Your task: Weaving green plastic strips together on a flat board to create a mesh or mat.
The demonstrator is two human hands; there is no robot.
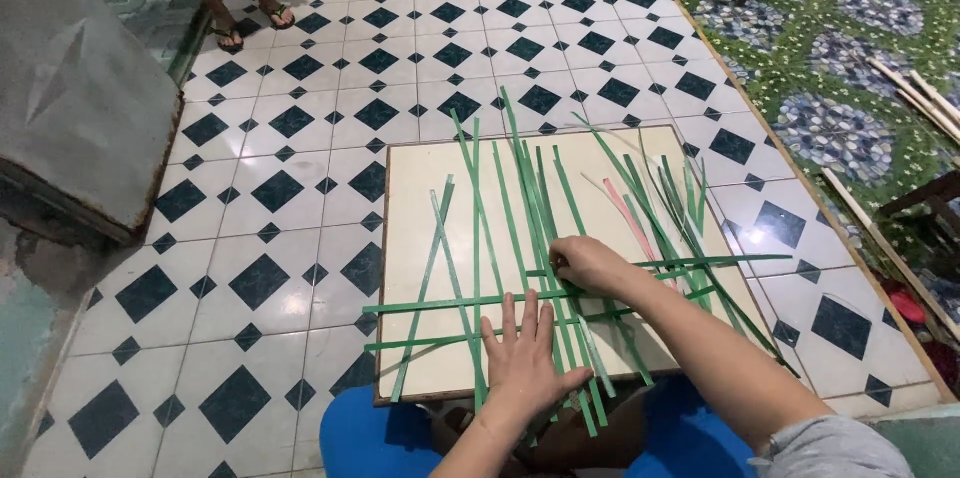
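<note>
My left hand [525,358] lies palm down on the green strips [520,228], fingers [527,323] straight and slightly spread, thumb out to the right. It grips nothing; it presses flat on the long strips where they cross the lower horizontal strips [440,338] near the front edge of the board [420,188].

My right hand [590,263] is further up the board, knuckles raised, fingers curled down and drawn together. The fingertips meet at the point where the upper horizontal strip [720,261] crosses the long strips. They appear to pinch a strip there, but the fingertips are hidden under the hand, so I cannot tell which strip is gripped.

The strips lie spread over the pale square board, most running away from me, fanned out toward the far edge, with some passing beyond it. One pink strip [630,218] lies among the green ones, to the right of my right hand. The board rests on a tiled floor [290,198] with dark diamond patterns. My blue-clad knees [370,433] sit at the board's near edge. Another person's sandalled feet [250,23] stand on the floor, well apart from the board.
</note>
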